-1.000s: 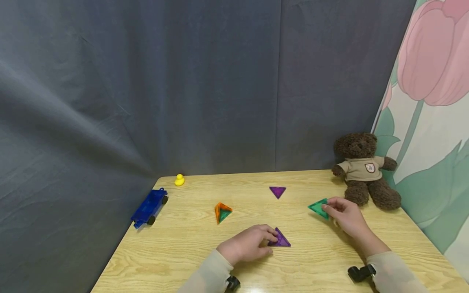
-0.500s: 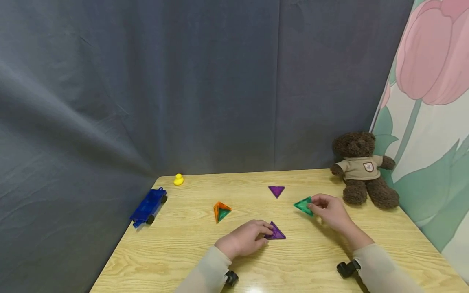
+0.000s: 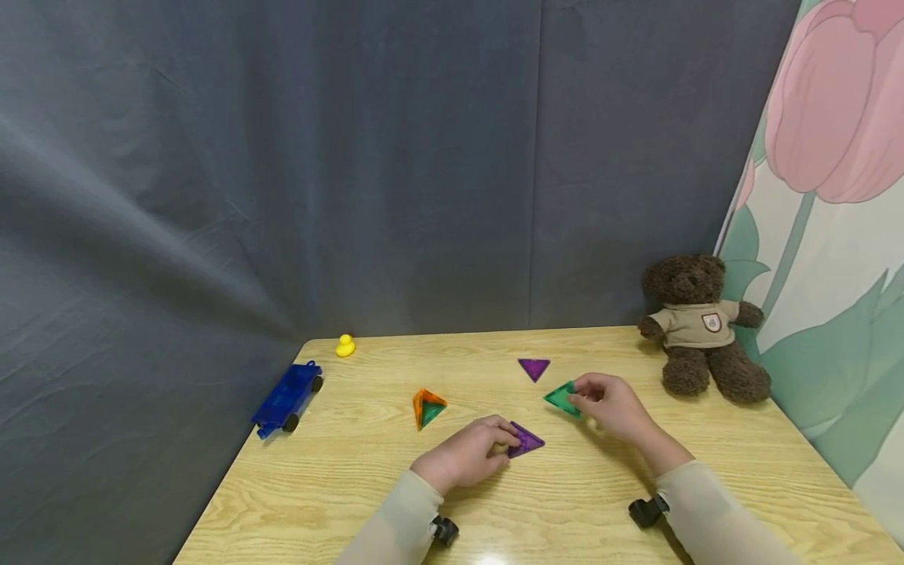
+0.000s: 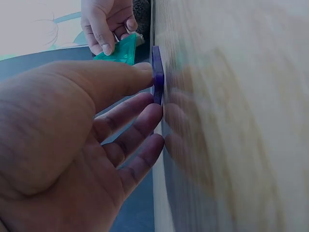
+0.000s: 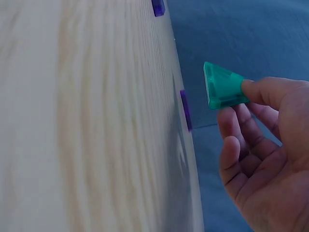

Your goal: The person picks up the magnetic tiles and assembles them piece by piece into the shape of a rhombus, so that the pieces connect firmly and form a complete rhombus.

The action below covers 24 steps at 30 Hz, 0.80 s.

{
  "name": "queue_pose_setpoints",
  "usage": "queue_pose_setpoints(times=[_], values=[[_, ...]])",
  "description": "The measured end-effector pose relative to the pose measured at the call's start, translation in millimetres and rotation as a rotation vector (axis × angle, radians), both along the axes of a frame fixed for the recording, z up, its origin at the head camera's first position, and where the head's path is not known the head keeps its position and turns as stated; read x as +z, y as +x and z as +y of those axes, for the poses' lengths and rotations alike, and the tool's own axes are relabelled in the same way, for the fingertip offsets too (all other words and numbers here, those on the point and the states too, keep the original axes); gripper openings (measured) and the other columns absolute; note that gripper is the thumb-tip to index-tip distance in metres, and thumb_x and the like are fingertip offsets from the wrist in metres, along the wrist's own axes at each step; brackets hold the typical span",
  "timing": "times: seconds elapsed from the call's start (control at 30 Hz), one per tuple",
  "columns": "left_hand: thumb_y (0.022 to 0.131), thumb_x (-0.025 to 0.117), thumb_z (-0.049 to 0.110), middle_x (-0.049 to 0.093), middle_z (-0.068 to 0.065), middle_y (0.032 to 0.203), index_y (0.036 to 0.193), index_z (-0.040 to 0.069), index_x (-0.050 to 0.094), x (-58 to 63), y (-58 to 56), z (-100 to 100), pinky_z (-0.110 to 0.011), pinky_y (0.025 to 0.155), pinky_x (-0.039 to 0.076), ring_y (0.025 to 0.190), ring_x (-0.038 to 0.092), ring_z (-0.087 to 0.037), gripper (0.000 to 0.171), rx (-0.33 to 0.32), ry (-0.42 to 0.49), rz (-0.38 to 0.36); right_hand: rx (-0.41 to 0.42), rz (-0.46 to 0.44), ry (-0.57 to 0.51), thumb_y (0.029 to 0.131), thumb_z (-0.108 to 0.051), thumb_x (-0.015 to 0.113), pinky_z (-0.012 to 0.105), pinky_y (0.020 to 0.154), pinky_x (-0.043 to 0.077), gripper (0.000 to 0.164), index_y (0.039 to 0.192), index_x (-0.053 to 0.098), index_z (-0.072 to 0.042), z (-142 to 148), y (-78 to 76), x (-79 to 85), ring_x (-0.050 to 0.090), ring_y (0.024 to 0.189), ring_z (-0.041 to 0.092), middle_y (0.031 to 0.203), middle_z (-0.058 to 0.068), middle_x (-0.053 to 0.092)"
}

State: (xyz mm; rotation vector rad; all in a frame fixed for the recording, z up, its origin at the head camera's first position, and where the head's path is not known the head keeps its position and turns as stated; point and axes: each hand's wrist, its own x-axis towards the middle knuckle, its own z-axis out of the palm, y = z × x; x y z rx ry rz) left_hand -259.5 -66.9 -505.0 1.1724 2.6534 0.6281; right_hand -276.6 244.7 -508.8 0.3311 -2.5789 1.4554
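In the head view my left hand pinches a purple triangular magnetic tile by its left side. The left wrist view shows this purple tile edge-on, at or just above the tabletop, thumb against it. To the right, my right hand grips a green triangular magnetic tile between thumb and fingers. Seen from the right wrist, the green tile is held up off the table. Another purple triangular tile lies flat farther back. An orange and green piece of joined triangles stands left of my left hand.
A blue toy wagon sits at the table's left edge, with a yellow rubber duck behind it. At the back right a brown teddy bear leans by the wall. A dark curtain hangs behind the wooden table.
My right hand has moved left with the green tile, closer to the left hand. The left hand has shifted slightly forward with its purple tile, which has turned a little.
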Motion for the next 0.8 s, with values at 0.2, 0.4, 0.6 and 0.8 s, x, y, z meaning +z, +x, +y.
queue_pose_setpoints(times=[0.2, 0.4, 0.6, 0.8], values=[[0.103, 0.070, 0.018, 0.056, 0.008, 0.143, 0.138, 0.016, 0.070, -0.9, -1.6, -2.3, -0.024, 0.110, 0.045, 0.130, 0.054, -0.009, 0.035, 0.014, -0.001, 0.007, 0.013, -0.014, 0.013, 0.096, -0.011, 0.077, 0.030, 0.056, 0.055, 0.013, 0.108, 0.075, -0.005, -7.2, -4.8, -2.5, 0.061, 0.078, 0.018, 0.091, 0.005, 0.069], [0.104, 0.070, 0.020, 0.056, 0.008, 0.143, 0.138, 0.017, 0.070, -0.7, -2.4, -3.0, -0.025, 0.110, 0.045, 0.131, 0.054, -0.009, 0.035, 0.011, -0.007, 0.008, 0.049, -0.036, 0.038, 0.096, -0.007, 0.076, 0.029, 0.058, 0.054, 0.008, 0.104, 0.075, -0.006, -16.5, -8.6, -2.0, 0.060, 0.079, 0.019, 0.089, 0.004, 0.068], [0.103, 0.070, 0.020, 0.056, 0.006, 0.143, 0.138, 0.016, 0.070, -1.1, -3.4, -3.9, -0.026, 0.111, 0.044, 0.131, 0.054, -0.010, 0.035, 0.001, 0.000, 0.018, 0.064, -0.063, 0.052, 0.096, -0.008, 0.076, 0.028, 0.057, 0.051, 0.006, 0.102, 0.075, -0.007, -28.3, -12.6, -1.4, 0.058, 0.077, 0.019, 0.087, 0.002, 0.067], [0.104, 0.069, 0.022, 0.055, 0.007, 0.145, 0.140, 0.017, 0.069, -2.5, -4.2, -5.1, -0.026, 0.109, 0.046, 0.131, 0.053, -0.009, 0.036, -0.008, 0.009, 0.005, 0.091, -0.058, 0.068, 0.095, -0.009, 0.077, 0.028, 0.058, 0.052, 0.007, 0.101, 0.075, -0.007, -38.5, -15.2, -2.0, 0.060, 0.077, 0.019, 0.086, 0.001, 0.067]])
